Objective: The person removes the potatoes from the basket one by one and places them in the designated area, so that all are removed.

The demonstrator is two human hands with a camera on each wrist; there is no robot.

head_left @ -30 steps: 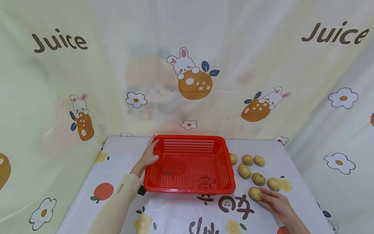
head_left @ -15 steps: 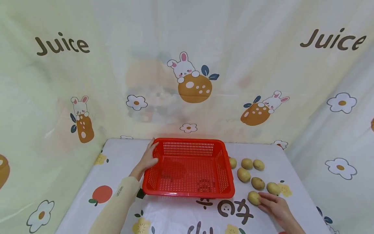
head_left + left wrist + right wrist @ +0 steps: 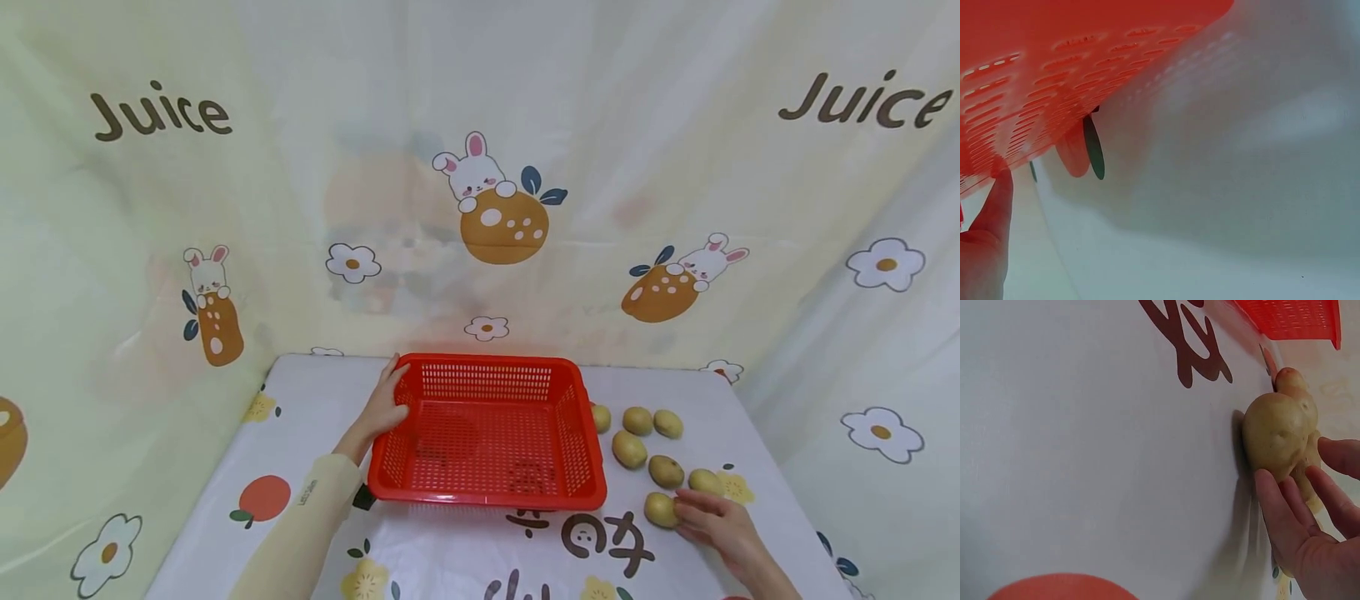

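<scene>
A red plastic basket (image 3: 483,425) with slotted walls stands in the middle of the table. My left hand (image 3: 380,410) grips its left side, thumb over the rim on the inside; in the left wrist view a finger (image 3: 999,206) lies against the slotted outer wall. On the right, my right hand (image 3: 720,529) is beside the nearest potato (image 3: 660,509), fingertips right at its near side. Seen from the right wrist, the fingers are spread and fairly straight around that potato (image 3: 1275,434), not closed round it.
Several more potatoes, among them a larger one (image 3: 629,450) and a browner one (image 3: 666,472), lie to the right of the basket. A printed white cloth (image 3: 442,550) covers the table. Printed curtains (image 3: 585,292) hang at the back and sides.
The nearest potato has shifted slightly to the right, and my right hand has drawn a little right with it. My left hand keeps its place on the basket. The head view has tilted slightly.
</scene>
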